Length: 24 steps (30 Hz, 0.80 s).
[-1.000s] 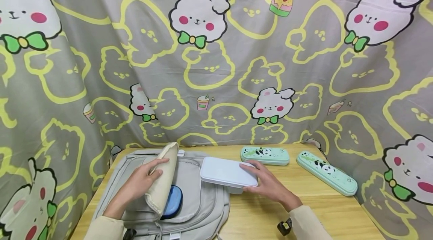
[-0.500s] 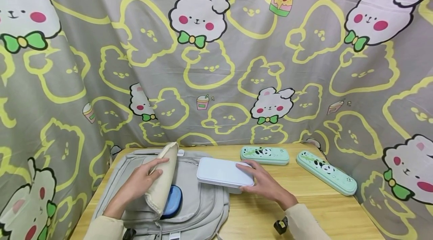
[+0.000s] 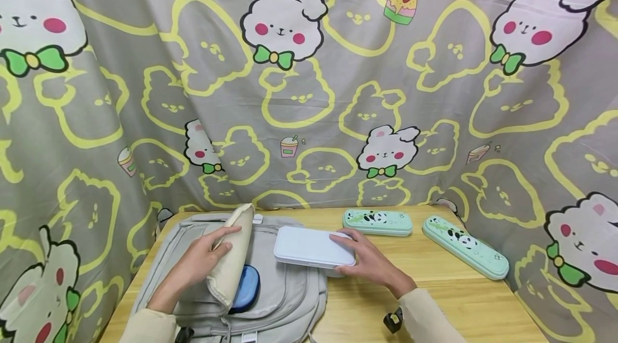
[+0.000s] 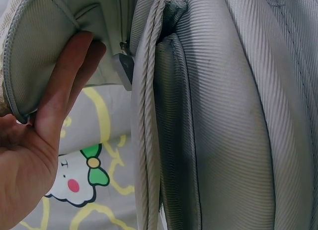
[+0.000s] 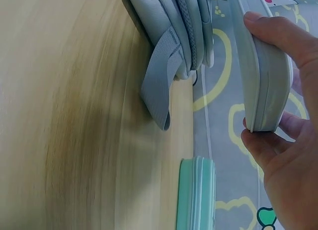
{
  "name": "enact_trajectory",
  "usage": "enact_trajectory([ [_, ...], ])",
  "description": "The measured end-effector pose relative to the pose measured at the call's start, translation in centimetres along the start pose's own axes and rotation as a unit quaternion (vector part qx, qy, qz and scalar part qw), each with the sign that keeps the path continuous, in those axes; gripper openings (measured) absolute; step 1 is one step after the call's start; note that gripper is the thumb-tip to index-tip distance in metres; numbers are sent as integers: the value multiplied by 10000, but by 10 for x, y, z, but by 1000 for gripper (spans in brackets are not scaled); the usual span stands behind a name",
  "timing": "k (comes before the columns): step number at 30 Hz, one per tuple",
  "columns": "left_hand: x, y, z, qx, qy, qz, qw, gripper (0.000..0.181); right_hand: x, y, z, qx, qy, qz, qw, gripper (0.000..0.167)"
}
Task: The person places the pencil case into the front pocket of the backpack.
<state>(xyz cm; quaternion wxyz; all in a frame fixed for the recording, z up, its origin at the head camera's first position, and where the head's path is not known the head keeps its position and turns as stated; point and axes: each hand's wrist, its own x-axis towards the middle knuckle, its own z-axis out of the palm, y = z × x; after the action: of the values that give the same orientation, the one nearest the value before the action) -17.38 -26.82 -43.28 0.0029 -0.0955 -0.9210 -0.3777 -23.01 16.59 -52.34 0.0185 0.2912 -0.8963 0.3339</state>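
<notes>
A grey backpack [image 3: 299,289] lies on the table with its front pocket open. My left hand [image 3: 200,260] pinches the cream flap [image 3: 235,257] of that pocket and holds it raised; in the left wrist view the fingers [image 4: 69,71] lie against the flap's grey side. Inside the pocket sits a blue case [image 3: 247,288]. My right hand [image 3: 372,260] grips the right end of a pale blue-white box [image 3: 311,246] above the backpack's right part. The right wrist view shows thumb and fingers on opposite edges of the box [image 5: 266,81], clear of the table.
Two mint green panda cases stand on the wooden table [image 3: 386,311]: one [image 3: 379,223] at the back, one [image 3: 465,246] slanting at the right. A patterned curtain [image 3: 309,90] hangs behind. A grey strap [image 5: 161,81] hangs from the backpack in the right wrist view.
My right hand has moved left with the box, further over the backpack. The left hand and the flap have stayed in place.
</notes>
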Motion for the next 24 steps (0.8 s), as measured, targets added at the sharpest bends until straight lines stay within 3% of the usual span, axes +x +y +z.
enact_trajectory([
  [24, 0, 1, 0, -13, 40, -35, 10000, 44, 15, -10, 8, 91, -155, -201, 9996, 79],
])
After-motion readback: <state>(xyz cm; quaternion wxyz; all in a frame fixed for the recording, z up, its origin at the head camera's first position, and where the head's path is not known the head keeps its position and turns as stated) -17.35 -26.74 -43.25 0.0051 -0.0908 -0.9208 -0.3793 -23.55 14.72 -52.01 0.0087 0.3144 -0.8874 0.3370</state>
